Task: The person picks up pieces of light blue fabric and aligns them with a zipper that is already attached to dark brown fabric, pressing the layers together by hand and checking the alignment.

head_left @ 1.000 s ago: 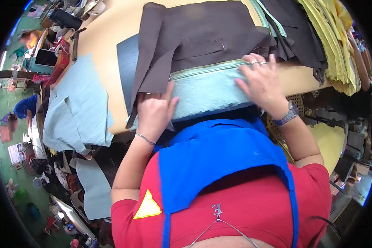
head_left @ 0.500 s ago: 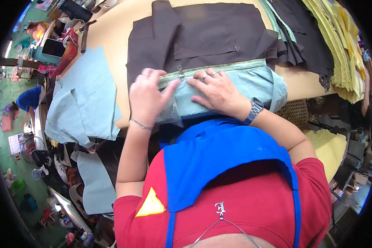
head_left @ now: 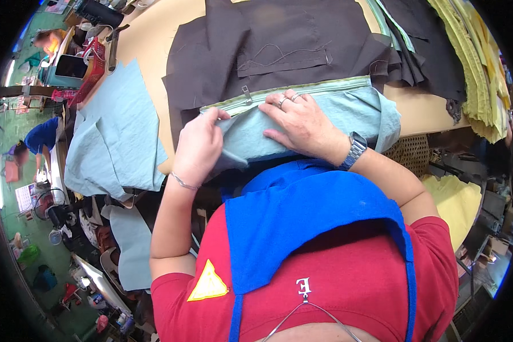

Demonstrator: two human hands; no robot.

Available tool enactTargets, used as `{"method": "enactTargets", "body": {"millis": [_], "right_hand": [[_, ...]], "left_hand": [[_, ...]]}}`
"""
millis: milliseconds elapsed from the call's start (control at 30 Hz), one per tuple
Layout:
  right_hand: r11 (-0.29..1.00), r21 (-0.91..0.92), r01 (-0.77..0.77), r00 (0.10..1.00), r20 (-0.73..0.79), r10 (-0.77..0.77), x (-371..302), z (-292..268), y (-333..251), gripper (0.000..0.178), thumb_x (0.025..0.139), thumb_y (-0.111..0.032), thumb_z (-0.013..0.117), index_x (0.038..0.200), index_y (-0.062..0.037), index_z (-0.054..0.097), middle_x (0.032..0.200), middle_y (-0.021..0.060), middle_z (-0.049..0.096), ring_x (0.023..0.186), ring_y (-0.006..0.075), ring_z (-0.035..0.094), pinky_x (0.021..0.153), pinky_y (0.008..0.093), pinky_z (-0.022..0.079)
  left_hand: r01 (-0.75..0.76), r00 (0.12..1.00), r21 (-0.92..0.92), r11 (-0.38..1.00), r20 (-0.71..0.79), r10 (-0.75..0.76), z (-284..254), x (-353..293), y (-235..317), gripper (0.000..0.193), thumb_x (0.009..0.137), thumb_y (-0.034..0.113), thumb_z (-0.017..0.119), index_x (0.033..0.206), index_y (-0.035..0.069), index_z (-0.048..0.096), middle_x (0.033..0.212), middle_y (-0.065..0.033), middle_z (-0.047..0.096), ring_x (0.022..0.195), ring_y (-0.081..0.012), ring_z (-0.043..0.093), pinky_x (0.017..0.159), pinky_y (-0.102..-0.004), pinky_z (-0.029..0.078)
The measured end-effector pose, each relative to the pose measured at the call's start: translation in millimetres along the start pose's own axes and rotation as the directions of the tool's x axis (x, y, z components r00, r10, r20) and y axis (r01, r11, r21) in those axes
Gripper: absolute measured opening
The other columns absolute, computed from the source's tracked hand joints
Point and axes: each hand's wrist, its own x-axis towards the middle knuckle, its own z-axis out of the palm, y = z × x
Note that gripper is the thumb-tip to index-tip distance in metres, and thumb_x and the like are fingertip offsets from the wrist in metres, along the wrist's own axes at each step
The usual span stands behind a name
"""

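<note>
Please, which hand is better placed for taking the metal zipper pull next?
Probably the right hand: its fingertips rest on the pale blue cloth, just beside the zipper pull. The left hand seems farther, its fingers at the left end of the zipper.

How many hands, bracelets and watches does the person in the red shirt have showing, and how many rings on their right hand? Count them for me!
Hands: 2 (left hand, right hand)
Bracelets: 1 (bracelet, left wrist)
Watches: 1 (watch, right wrist)
Rings on the right hand: 2
Total: 6
</note>
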Motion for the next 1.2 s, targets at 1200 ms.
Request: {"method": "enactTargets", "body": {"millis": [1200], "right_hand": [[1.000,0.014,-0.025,0.996,0.085,0.024,7,-8,-2,0.055,0.090,-0.034,0.076,0.137,-0.0116,0.061,0.129,0.0098,0.061,0.120,0.0315,0.060,0.094,0.0441,0.050]], "left_hand": [[0.122,0.976,-0.127,0.984,0.194,-0.096,-11,39,-19,0.029,0.088,0.024,0.084,0.099,-0.001,0.078,0.087,-0.0071,0.076,0.081,-0.0098,0.066,0.079,-0.0300,0.054]]}}
